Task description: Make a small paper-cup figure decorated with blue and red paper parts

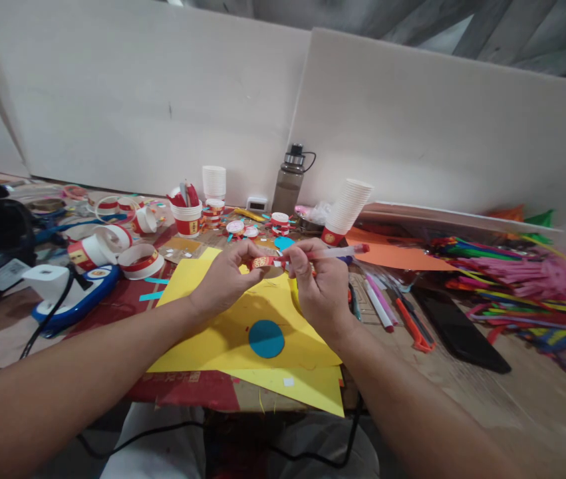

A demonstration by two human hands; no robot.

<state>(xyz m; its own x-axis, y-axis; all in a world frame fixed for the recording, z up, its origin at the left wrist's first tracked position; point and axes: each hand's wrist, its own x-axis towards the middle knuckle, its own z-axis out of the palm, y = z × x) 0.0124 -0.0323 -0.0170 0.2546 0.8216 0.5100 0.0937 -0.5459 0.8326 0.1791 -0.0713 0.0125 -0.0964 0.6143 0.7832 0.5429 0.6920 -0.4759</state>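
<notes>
Pinched between the fingers of my left hand is a small red piece with gold print, like a strip of paper cup. My right hand is closed around a whitish marker pen with a red end pointing right. The pen's other end is at the red piece; whether they touch I cannot tell. Both hands are over yellow paper sheets. A blue paper circle lies on the top sheet, below the hands. Behind them is a light-blue paper piece.
Cut cup rings and a blue power strip lie left. Stacked paper cups and a water bottle stand behind. On the right are markers, an orange cutter, a phone and pipe cleaners.
</notes>
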